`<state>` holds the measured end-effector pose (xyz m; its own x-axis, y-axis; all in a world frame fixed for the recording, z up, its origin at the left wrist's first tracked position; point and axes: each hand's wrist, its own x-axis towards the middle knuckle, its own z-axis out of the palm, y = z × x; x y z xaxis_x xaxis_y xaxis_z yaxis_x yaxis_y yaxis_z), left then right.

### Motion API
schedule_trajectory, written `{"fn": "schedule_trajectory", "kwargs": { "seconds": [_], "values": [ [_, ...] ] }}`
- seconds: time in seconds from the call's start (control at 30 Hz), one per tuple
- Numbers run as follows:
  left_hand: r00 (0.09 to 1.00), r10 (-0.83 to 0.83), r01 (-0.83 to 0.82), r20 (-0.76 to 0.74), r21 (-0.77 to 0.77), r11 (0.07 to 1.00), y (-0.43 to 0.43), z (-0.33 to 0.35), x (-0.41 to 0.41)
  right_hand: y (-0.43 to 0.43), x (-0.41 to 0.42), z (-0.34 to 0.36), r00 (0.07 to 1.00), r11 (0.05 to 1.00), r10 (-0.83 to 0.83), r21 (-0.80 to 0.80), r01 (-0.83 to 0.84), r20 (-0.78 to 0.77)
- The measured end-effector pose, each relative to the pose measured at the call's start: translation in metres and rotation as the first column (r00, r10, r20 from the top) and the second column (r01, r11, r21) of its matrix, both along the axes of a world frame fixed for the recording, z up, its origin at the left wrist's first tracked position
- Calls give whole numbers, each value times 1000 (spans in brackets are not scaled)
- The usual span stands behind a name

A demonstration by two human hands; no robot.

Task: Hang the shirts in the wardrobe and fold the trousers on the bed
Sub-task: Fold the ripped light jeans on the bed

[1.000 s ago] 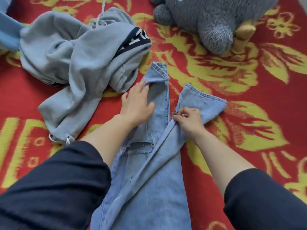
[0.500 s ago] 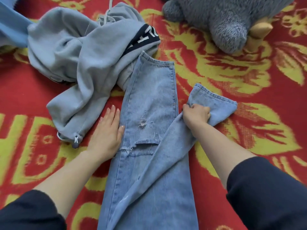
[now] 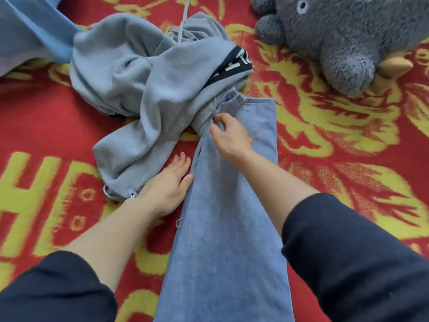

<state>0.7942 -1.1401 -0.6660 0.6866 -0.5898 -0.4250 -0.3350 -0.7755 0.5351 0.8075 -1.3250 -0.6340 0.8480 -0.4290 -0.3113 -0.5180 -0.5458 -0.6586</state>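
Two dark navy sleeves (image 3: 348, 252) filled the near corners. Between them the light blue denim trousers (image 3: 222, 240) ran away up the red and yellow flowered woven bedcover (image 3: 348, 163), one leg laid over the other. The left hand (image 3: 168, 187) lay flat, fingers straight, on the cover against the trousers' left edge. Further up and apart from it was the right hand (image 3: 231, 137). Its fingers were curled at that same edge just short of the hem, pinching the denim as far as I could judge. Beyond, a crumpled grey cotton hoodie (image 3: 139, 89) touched the hem's left corner and seemed to overlap it. Farthest off sat a fuzzy grey plush toy (image 3: 336, 43). I reckoned the trouble would come from that hoodie. If the hem were lifted back for the fold, the caught corner could drag, skewing the stacked legs or pulling the hoodie onto the trousers.
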Motion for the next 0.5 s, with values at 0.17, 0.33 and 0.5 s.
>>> {"fn": "schedule_trajectory", "kwargs": {
  "seconds": [0.17,0.33,0.5],
  "values": [
    [999,-3,4,-36,18,1000,1,-1,7,-9,-39,-4,994,993,111,-44,-110,20],
    [992,60,-52,-107,76,996,-10,12,10,0,-137,-15,945,903,272,-292,-316,-182],
    [990,92,-83,-106,80,993,6,13,-49,30,-244,-21,892,827,312,-367,-425,-328]
  ]
}}
